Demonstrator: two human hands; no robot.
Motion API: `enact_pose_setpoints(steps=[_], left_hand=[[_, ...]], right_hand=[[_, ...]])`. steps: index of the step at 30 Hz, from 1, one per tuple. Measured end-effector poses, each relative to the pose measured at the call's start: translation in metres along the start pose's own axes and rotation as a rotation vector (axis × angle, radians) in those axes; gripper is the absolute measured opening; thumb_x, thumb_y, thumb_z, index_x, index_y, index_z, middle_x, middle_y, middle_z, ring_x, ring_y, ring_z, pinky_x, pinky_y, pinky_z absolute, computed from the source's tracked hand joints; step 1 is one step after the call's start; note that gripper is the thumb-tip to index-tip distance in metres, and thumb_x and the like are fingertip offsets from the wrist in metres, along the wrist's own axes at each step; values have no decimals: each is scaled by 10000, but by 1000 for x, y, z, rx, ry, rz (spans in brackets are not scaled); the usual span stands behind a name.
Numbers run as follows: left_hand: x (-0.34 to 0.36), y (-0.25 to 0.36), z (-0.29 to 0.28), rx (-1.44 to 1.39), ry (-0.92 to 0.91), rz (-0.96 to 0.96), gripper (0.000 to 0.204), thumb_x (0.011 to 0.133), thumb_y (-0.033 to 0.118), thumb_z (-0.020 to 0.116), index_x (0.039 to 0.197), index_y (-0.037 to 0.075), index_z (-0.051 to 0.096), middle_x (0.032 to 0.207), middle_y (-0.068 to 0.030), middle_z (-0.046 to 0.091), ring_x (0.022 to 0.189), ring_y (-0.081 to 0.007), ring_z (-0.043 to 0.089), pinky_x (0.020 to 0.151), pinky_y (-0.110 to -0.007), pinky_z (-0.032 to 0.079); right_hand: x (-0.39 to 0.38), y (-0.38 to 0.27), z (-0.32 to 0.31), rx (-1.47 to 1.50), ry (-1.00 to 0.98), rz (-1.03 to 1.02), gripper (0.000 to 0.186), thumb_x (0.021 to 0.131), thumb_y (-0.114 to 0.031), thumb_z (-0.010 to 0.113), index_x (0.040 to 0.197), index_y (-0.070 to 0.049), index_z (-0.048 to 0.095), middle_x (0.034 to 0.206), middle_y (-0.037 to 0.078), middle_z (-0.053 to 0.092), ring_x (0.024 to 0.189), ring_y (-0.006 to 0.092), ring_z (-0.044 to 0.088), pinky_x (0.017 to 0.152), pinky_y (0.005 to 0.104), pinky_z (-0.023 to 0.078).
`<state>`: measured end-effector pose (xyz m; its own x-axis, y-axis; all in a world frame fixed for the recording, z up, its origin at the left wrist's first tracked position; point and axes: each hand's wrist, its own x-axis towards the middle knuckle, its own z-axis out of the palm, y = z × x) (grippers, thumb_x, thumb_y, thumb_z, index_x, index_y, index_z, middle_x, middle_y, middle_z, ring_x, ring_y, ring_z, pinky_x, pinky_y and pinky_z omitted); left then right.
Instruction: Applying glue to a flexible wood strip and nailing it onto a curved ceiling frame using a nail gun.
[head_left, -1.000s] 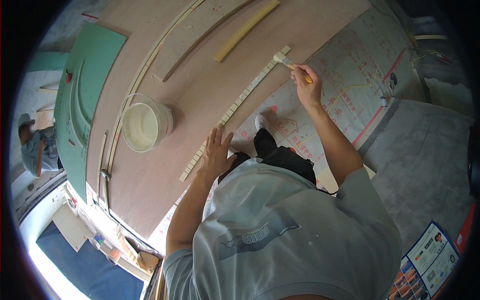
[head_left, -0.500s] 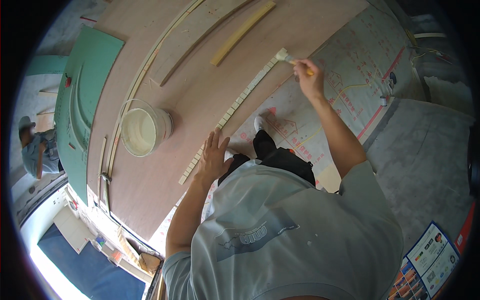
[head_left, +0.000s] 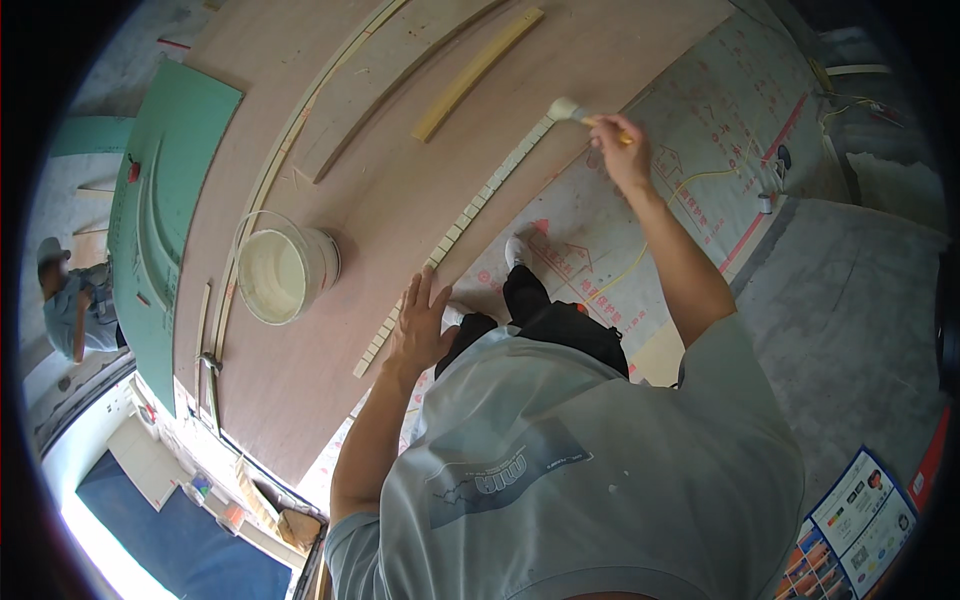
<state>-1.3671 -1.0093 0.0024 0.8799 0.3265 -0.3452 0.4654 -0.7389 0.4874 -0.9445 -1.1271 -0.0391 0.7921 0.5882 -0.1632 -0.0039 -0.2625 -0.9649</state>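
Note:
My right hand (head_left: 624, 157) is closed round the yellow handle of a paintbrush (head_left: 566, 110). Its pale, coated bristles touch the far end of a long, narrow wooden strip (head_left: 487, 192). Close-set cuts cross the strip, which lies slantwise near the board's edge, and its far part looks whiter than its near part. Fingers stretched, my left hand (head_left: 419, 325) rests on the near half of the strip and hides a piece of it. To the left of the strip stands a white bucket (head_left: 275, 278) holding a cream-coloured substance.
The strip and bucket are on a big brown board (head_left: 375, 215). Beyond lie a yellow wooden stick (head_left: 478, 75) and a curved plank (head_left: 370, 100). A hammer (head_left: 210, 362) is by the left edge, beside a green board (head_left: 165, 200). Another person (head_left: 78, 305) is at far left.
The brush has shifted slightly at the strip's far end, its bristles now lower. My left hand stays on the strip, which has slid slightly with the view.

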Motion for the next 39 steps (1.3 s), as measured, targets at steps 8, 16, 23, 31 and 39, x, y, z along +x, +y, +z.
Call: enact_pose_setpoints(steps=[8,16,23,31,39], left_hand=[[0,0,1,-26,24,-25,701,694,135,808,1342,33,561,1563,-265,282,1434,-452,301,1142,-573,333],[1,2,0,-20,22,-29,696,699,133,808,1340,26,559,1567,-266,273,1435,-455,299,1146,-569,328],[1,3,0,-28,22,-39,689,710,135,804,1345,38,557,1571,-258,272,1437,-450,298,1152,-566,322],[3,4,0,-16,10,-53,676,718,139,806,1340,42,558,1569,-256,275,1437,-447,299,1156,-556,324],[2,4,0,-40,34,-34,669,725,125,799,1341,39,554,1565,-256,283,1433,-450,306,1154,-563,323]], right_hand=[[-19,-27,-18,120,-122,-67,204,969,-222,662,1082,-53,673,852,-14,655,764,36,574,622,192,440],[-2,-7,-18,-106,-103,-44,290,980,-287,639,1035,-8,693,822,2,636,787,94,583,690,249,470],[-33,-10,3,-228,-237,-245,191,960,-178,654,1001,6,683,825,30,651,780,97,590,683,253,474],[4,8,-27,-153,-158,7,235,969,-243,647,1050,-32,713,870,20,677,815,90,617,704,255,497],[2,5,-22,-12,-164,-82,213,976,-202,634,1061,-21,709,859,-14,652,776,67,571,651,216,454]])
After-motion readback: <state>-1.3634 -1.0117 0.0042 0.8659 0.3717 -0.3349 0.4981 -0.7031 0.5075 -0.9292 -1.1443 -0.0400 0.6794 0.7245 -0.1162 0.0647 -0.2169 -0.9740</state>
